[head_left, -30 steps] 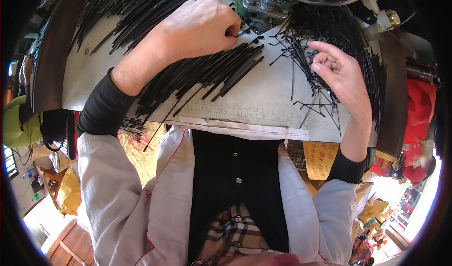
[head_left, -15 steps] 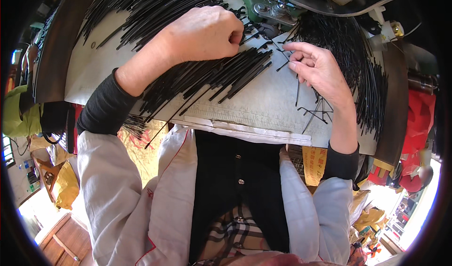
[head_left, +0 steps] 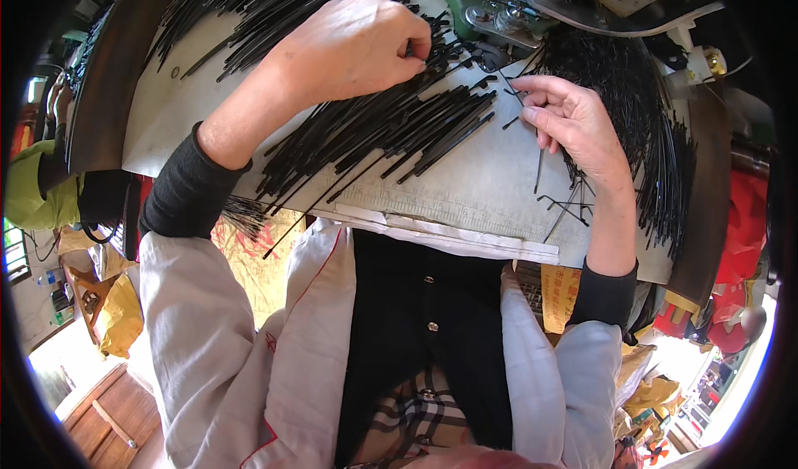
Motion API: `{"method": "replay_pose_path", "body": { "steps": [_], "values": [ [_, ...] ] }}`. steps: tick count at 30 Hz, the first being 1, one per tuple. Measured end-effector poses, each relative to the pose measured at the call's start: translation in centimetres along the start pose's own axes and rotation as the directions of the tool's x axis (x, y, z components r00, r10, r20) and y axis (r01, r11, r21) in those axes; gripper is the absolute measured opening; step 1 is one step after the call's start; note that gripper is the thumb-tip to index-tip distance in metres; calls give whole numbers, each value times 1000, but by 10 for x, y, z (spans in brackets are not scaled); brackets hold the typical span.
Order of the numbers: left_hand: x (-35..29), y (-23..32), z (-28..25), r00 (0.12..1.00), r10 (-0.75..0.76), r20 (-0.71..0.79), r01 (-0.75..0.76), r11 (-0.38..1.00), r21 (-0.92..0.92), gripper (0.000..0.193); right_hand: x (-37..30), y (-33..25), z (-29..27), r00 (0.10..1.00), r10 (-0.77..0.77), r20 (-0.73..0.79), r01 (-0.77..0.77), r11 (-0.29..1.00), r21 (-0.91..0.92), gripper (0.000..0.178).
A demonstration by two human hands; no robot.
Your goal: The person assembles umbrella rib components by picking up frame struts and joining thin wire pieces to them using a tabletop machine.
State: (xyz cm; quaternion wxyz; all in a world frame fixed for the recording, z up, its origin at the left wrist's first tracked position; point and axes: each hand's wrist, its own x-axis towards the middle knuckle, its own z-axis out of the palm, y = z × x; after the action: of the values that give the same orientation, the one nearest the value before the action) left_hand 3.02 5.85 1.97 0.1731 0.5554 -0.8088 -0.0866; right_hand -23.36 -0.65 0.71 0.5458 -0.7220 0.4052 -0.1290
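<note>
My left hand (head_left: 353, 52) is closed, its fingers curled down over the far end of a pile of black rods (head_left: 374, 132); whatever its fingertips grip is hidden. To its right, my right hand (head_left: 573, 124) has thumb and forefinger around a thin black rod (head_left: 512, 89), close to the foot of a green machine (head_left: 490, 12). A grey metal fitting (head_left: 503, 27) is fixed on that foot. Below my right hand, several loose thin black rods with bent ends (head_left: 565, 207) lie crossed on the pale worktop (head_left: 465, 178).
Another heap of black rods (head_left: 274, 8) covers the far left, and a dense tangle of thin ones (head_left: 619, 87) fills the right. Dark raised boards (head_left: 108, 87) border the worktop. Ruler markings (head_left: 399, 201) run along its near edge. Red cloth (head_left: 744, 228) hangs at right.
The whole view has shifted slightly, so the worktop sits a little further right. My left hand has edged a little away to the left; my right hand stays by the thin rod.
</note>
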Motion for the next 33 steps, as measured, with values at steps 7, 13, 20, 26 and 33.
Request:
{"method": "replay_pose_path", "body": {
  "steps": [7,13,20,26,33],
  "values": [
    [7,-6,9,999,-13,-42,16,998,65,18,1,-1,0,1000,1,14,-1,999,50,31],
    [11,-16,8,996,-72,-46,74,996,58,17,-1,-3,2,1000,25,17,-25,999,42,32],
    [14,3,13,999,-27,-21,28,999,27,17,3,-1,0,1000,2,31,-4,999,48,31],
    [19,-8,18,998,-61,-34,62,997,37,17,2,-1,1,1000,0,20,0,999,39,31],
    [16,1,5,994,-106,-12,106,994,-5,17,2,2,1,1000,6,20,-7,999,49,31]
  ]
}}
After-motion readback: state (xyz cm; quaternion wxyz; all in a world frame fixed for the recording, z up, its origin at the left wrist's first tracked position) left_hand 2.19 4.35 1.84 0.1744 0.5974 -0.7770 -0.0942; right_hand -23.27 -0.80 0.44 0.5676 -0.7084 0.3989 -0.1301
